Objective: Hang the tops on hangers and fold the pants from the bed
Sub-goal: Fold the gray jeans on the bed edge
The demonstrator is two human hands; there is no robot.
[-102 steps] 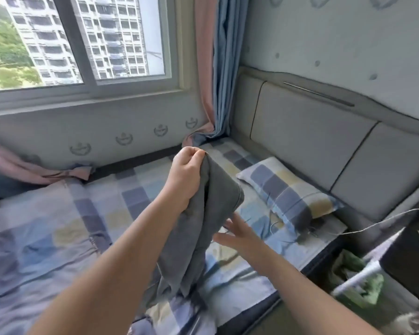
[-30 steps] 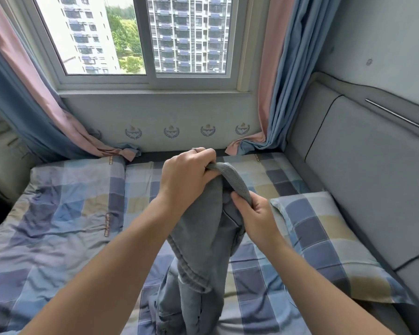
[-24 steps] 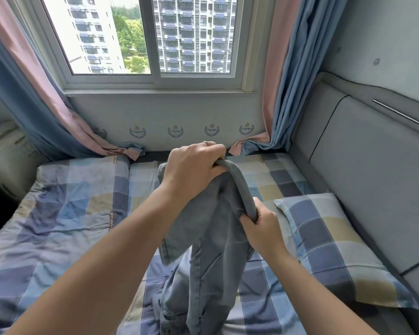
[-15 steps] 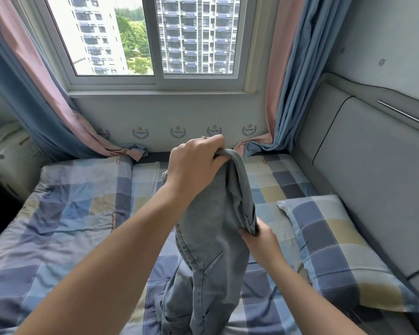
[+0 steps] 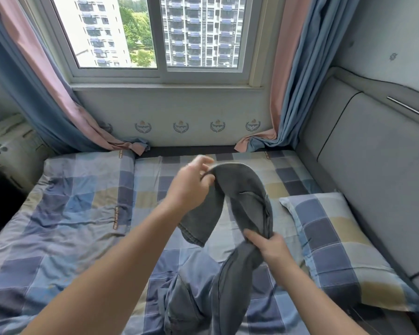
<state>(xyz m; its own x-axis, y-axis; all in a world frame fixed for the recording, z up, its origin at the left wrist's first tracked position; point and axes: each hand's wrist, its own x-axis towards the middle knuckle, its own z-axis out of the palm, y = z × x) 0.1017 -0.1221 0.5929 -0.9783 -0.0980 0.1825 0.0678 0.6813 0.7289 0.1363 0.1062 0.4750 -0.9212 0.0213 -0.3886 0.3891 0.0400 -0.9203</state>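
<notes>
Left hand (image 5: 191,187) raised over bed, fingers pinching top fold of grey jeans (image 5: 247,197); slightly blurred. Right hand (image 5: 273,247) lower and nearer, gripping bunched denim. Jeans arch between hands, one hem hanging free, rest trailing onto checked bedsheet (image 5: 82,213). Checked pillow (image 5: 336,243) just right of right hand, against grey headboard (image 5: 373,165).

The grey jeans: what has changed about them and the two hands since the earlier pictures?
The right hand, open at first, took hold of the jeans and slid down them, away from the left hand; the cloth now arches between the hands. The left hand kept its grip on the top edge, and the pillow stayed on the bed.
</notes>
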